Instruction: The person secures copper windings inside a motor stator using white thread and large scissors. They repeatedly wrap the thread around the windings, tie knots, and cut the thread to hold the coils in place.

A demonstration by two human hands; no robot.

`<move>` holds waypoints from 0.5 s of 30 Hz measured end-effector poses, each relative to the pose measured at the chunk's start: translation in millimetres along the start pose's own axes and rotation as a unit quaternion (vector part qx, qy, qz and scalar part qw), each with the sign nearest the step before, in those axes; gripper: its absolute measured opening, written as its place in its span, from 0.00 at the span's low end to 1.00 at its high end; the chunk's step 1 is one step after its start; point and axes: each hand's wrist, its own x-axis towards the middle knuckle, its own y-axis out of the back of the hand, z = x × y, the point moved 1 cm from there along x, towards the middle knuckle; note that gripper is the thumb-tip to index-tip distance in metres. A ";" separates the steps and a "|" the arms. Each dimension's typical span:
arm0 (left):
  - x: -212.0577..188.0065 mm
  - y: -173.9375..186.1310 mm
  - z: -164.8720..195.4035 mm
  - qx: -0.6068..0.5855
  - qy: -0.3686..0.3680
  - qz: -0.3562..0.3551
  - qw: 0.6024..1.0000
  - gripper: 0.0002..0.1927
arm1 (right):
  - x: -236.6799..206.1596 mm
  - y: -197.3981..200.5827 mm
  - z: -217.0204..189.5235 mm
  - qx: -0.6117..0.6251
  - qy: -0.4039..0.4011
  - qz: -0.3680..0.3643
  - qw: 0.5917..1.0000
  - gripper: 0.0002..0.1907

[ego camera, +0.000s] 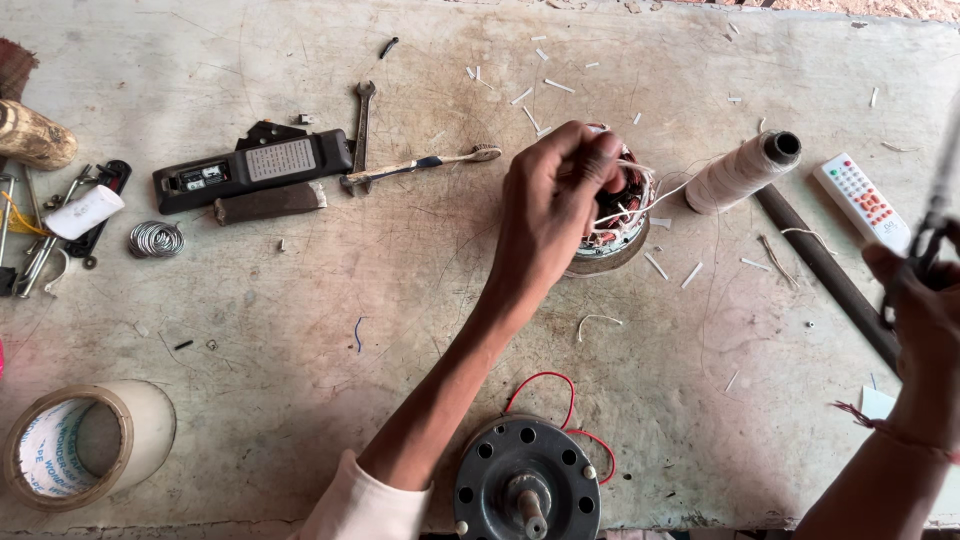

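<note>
Head view: on the desk (300, 300) we note a tape roll (75, 445) at far left, then a wrench (362, 125). The left hand (550, 205) rests on the wound stator (625, 215) at desk centre, fingers closed, pinching its white thread. Beside it stands a thread spool (740, 172). The right hand (925, 310), fingers closed, grips a dark tool (935, 220) at the right edge.

A roll of packing tape (72, 447) lies at the worktop's (300, 300) near left corner, its white inner band printed in blue. On the left, a black oblong device (252, 167) bears a grey rectangular label and a small window. A small white tube (84, 211) with dark print lies far left.
</note>
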 end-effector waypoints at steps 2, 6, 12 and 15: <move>1.0 -5.1 4.2 -0.016 -0.009 -0.021 1.000 0.15 | -6.7 -1.6 8.7 -0.073 -0.002 0.012 0.997 0.30; 7.2 -16.9 7.1 -0.039 -0.038 -0.063 0.997 0.13 | -15.1 -4.7 9.4 -0.179 -0.010 0.000 0.984 0.24; 13.8 -30.7 2.1 0.056 -0.079 -0.066 0.993 0.12 | -3.0 1.6 -6.6 -0.133 -0.066 -0.061 0.987 0.24; 13.6 -33.8 0.4 0.038 -0.078 -0.076 0.993 0.12 | -7.8 4.3 -45.9 -0.092 0.017 -0.009 0.996 0.18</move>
